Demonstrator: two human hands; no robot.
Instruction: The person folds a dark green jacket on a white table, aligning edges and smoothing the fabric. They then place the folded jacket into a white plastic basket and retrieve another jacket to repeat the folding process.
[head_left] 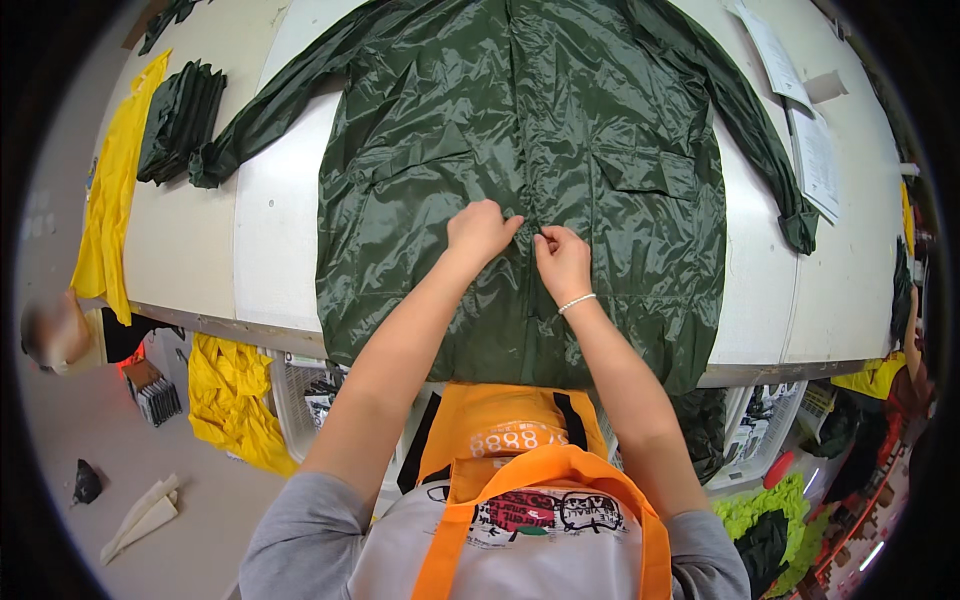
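A shiny dark green raincoat (420,270) lies spread front side up on the table, its sleeves out to both sides and its hem hanging over the near edge. My left hand (482,232) is closed at the left side of the front opening, thumb and fingers pinched on the coat's edge. Just right of it, my right hand (563,262) pinches the other side of the same opening. The two hands are a short gap apart, about midway between the pocket flaps and the hem. Whatever small fastener may be under the fingertips is hidden.
Folded dark green garments (180,120) and a yellow garment (125,190) lie at the table's left. Paper sheets (815,160) are by the right sleeve. Below the white table (275,270) stand white baskets (295,395) and a yellow garment heap (225,390). Other people are at both sides.
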